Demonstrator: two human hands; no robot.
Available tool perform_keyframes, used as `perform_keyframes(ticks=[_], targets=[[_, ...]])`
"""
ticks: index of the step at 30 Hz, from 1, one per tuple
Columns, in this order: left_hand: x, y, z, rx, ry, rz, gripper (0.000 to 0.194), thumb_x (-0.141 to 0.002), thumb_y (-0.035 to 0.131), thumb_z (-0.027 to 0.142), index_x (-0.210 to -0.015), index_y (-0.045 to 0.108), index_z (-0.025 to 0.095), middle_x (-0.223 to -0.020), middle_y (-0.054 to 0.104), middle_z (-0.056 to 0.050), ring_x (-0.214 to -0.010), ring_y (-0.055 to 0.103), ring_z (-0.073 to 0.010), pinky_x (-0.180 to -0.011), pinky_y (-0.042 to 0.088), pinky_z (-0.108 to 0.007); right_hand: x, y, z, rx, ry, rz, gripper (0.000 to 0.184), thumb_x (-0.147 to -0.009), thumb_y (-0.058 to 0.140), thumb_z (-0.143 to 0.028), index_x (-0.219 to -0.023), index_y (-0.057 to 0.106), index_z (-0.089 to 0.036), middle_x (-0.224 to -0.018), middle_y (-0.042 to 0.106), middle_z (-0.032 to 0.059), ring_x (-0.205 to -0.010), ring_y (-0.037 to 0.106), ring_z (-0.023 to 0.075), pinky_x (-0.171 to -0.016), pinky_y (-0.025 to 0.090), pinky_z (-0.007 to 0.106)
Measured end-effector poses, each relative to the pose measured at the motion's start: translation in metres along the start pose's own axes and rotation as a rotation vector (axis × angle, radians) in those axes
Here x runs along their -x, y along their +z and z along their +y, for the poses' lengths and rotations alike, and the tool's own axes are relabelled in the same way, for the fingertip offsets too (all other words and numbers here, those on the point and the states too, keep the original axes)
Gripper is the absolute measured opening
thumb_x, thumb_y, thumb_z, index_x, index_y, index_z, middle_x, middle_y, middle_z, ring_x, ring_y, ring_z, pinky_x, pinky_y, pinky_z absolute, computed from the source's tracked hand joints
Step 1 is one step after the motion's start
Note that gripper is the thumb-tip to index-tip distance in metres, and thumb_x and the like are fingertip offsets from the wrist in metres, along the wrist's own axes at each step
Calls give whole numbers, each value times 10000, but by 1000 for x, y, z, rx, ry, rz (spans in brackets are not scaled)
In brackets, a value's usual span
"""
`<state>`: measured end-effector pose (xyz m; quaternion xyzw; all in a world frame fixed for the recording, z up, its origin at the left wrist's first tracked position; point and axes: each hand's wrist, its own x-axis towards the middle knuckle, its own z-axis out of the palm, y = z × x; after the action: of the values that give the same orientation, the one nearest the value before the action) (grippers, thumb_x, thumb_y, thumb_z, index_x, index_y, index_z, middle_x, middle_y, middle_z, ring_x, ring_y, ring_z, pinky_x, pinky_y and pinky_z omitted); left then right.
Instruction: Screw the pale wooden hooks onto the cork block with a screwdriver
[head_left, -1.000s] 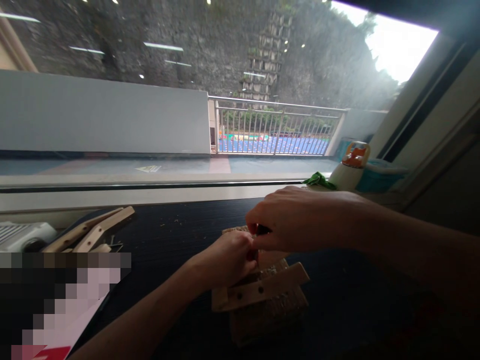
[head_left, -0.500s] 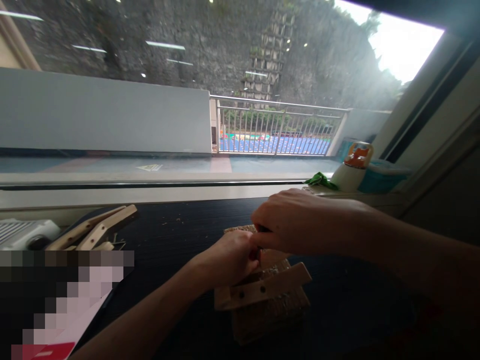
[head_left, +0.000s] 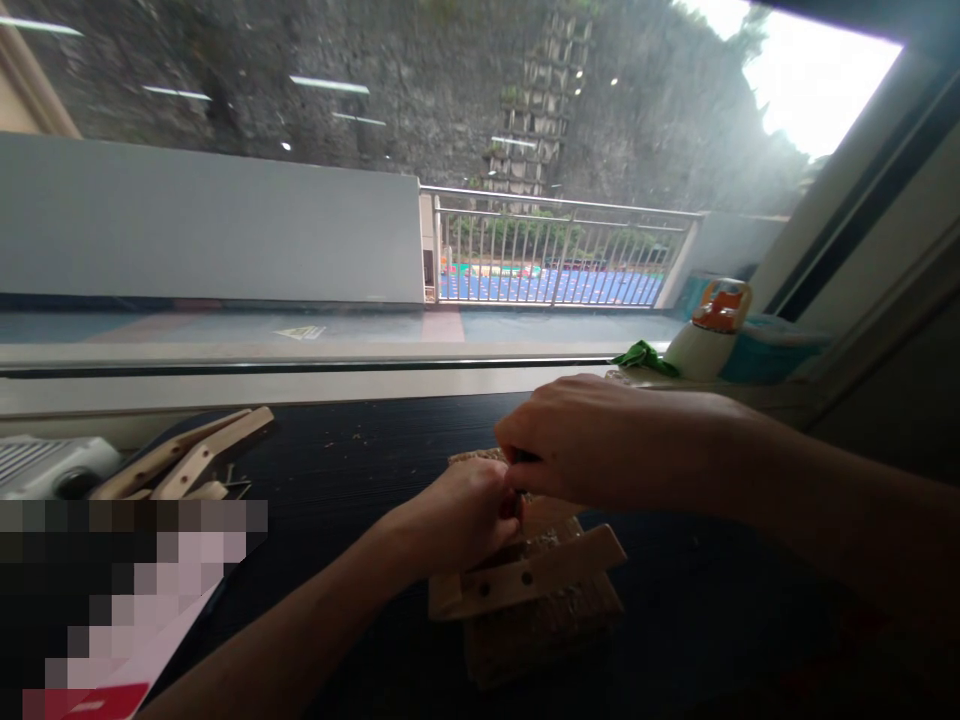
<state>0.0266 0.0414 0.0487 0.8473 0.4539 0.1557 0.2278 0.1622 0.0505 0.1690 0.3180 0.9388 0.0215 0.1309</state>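
A small wooden assembly [head_left: 532, 590], a light slat with holes across rough brown blocks, sits on the dark table [head_left: 352, 470] in front of me. My left hand [head_left: 461, 515] is closed in a fist against its upper left part. My right hand [head_left: 577, 445] reaches over from the right, fingers pinched on a small dark thing at the top of the assembly, touching my left hand. What the left fingers hold is hidden.
Loose wooden slats [head_left: 191, 460] lie at the table's left, beside a white device [head_left: 45, 465]. On the window sill at the right stand a white bottle with an orange cap [head_left: 709, 335], a green cloth [head_left: 641, 357] and a teal container [head_left: 772, 350]. A large window rises behind.
Both hands stay on the wooden assembly; the right hand has shifted slightly left and back. The view has drifted a little.
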Motion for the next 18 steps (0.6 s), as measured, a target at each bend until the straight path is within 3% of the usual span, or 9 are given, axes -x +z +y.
perform_keyframes(ticks=[5,11,18], targets=[[0,1,-1,13,10,-15,93,-738,515,108,-721,598,146,-640,606,10,-582,496,-109,-551,351,-205,4,-1,-3,67,50,42,315,-878,443,-318,-725,675,-170,-629,608,39,-511,432,119,-480,256,266],[0,-5,3,-6,-33,-42,91,-728,542,141,-677,617,149,-629,596,5,-613,504,-126,-565,360,-212,6,-5,5,69,-32,66,159,-797,565,-317,-790,687,-215,-692,639,16,-617,529,143,-568,311,278],[0,-2,0,-21,-30,-22,85,-736,546,158,-712,627,148,-623,592,4,-598,489,-122,-552,357,-208,2,-3,2,0,-25,42,181,-811,539,-233,-681,656,-187,-630,607,0,-548,466,103,-539,297,262]])
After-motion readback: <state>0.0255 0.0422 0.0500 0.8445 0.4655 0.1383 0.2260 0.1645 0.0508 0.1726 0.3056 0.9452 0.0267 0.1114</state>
